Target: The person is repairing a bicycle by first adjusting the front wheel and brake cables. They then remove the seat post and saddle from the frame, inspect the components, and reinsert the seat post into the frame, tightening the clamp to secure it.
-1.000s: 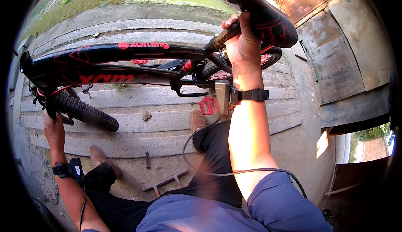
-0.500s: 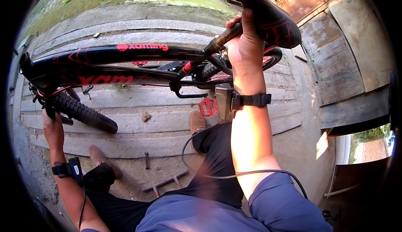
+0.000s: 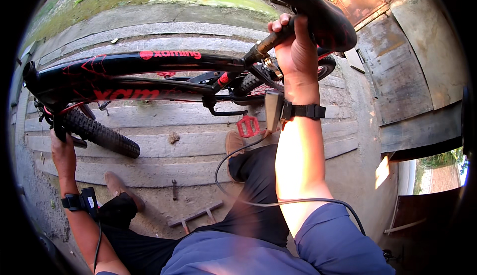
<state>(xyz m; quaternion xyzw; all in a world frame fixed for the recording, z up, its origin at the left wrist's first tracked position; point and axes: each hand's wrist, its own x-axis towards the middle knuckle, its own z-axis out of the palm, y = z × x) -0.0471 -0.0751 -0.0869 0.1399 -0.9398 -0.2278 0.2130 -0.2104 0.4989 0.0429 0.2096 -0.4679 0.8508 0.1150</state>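
The black-and-red bicycle (image 3: 174, 65) stretches from the left of the frame to the upper right, above a floor of stone strips (image 3: 164, 175). Its front wheel (image 3: 102, 133) slants down toward the right at the left of the frame, and its saddle (image 3: 323, 14) fills the upper right. There my right grip (image 3: 298, 51) is wrapped around the seat post (image 3: 268, 43), just under the saddle. At the left edge, my left grip (image 3: 63, 148) is closed about a dark part of the front end; my fingers are mostly hidden, so I cannot tell which part. I judge the step to be steadying the bicycle from both ends; any next move calls for both grips working together. The wrench (image 3: 174, 189), lower centre, lies untouched.
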